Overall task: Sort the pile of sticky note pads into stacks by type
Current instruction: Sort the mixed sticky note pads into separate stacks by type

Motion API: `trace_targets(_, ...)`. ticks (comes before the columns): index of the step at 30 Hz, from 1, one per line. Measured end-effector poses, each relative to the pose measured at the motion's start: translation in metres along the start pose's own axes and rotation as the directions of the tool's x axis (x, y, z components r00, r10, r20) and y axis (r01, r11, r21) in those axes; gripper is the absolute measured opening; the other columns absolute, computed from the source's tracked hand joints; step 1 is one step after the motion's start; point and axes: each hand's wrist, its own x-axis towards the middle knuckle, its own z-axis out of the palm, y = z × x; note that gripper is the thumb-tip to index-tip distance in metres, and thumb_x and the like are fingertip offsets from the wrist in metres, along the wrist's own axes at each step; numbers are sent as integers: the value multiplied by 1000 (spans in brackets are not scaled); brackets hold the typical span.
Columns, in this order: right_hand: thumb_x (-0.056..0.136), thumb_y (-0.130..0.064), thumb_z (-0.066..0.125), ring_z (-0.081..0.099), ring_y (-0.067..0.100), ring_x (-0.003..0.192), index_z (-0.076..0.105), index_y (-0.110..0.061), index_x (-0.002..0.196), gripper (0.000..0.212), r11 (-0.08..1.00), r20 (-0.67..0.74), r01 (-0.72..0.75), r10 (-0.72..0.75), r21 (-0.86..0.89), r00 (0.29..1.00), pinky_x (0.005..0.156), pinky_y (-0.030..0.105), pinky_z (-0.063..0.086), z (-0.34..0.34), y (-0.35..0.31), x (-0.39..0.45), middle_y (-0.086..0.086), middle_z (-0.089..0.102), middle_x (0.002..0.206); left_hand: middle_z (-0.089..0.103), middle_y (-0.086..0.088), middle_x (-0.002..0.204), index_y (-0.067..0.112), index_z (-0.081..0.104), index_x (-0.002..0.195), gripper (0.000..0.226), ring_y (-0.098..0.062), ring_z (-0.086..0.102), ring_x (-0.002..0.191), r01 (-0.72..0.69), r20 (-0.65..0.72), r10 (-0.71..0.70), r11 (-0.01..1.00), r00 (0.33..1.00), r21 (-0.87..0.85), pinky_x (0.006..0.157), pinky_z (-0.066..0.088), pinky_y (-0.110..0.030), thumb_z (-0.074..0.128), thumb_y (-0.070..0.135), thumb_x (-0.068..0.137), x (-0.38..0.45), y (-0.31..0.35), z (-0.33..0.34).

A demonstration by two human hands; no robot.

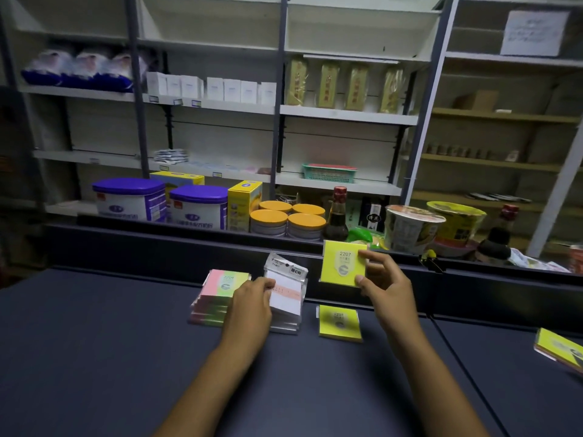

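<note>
My right hand [383,287] holds a yellow sticky note pad marked 2207 [342,263] upright in the air, thumb and fingers pinching its right edge. Directly below it a second yellow pad [339,323] lies flat on the dark table. My left hand [250,305] grips a white pad in a clear wrapper [287,290], tilted up atop a stack of the same kind. Left of that sits a stack of pink-and-green pads [217,294]. Another yellow pad [560,350] lies at the far right edge.
The dark table [110,357] ends at a raised black ledge [157,244]. Behind the ledge stand purple-lidded tubs [129,198], orange-lidded jars [288,220], sauce bottles [337,216] and noodle cups [413,227]. Store shelves fill the background.
</note>
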Motion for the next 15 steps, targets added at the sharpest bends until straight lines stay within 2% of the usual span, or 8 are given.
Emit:
trace_targets(3,91,-2,67,68,12,98,68,-38,111,41,1000,-2,-12,12,-13,1000,73,23,56,-2,2,-1,-1,70,105,64,-6,115,15,66,119,27,-21,59,105,-42,71,30,983,997,178,88,49,-33,47,17,101,-1,0,2)
trace_targets(6,91,-2,67,68,13,100,67,-38,112,42,999,5,-12,12,-42,1000,79,29,57,-4,4,-2,-2,70,105,58,-4,116,12,64,107,22,-21,53,107,-78,174,9,915,985,395,87,51,-34,45,7,98,-6,6,4)
trace_targets(9,91,-2,67,68,16,102,66,-36,114,40,997,22,-19,20,-72,1000,86,38,59,-5,7,-4,-1,70,106,50,-6,124,11,58,115,32,-24,46,117,-122,221,5,844,975,522,85,51,-33,46,-4,90,-9,14,4)
trace_targets(12,91,-2,67,68,16,102,67,-35,113,40,995,35,-27,30,-96,999,89,41,59,-7,9,-6,0,69,106,48,-5,125,11,58,114,33,-24,42,119,-165,244,26,805,969,570,78,46,-30,48,-6,87,-8,18,3)
trace_targets(15,90,-2,68,68,15,101,67,-36,111,40,993,40,-52,56,-105,998,89,41,59,-12,10,-7,0,69,107,52,-2,123,15,60,114,27,-21,48,113,-190,200,102,848,974,494,77,47,-31,49,5,92,-1,17,0)
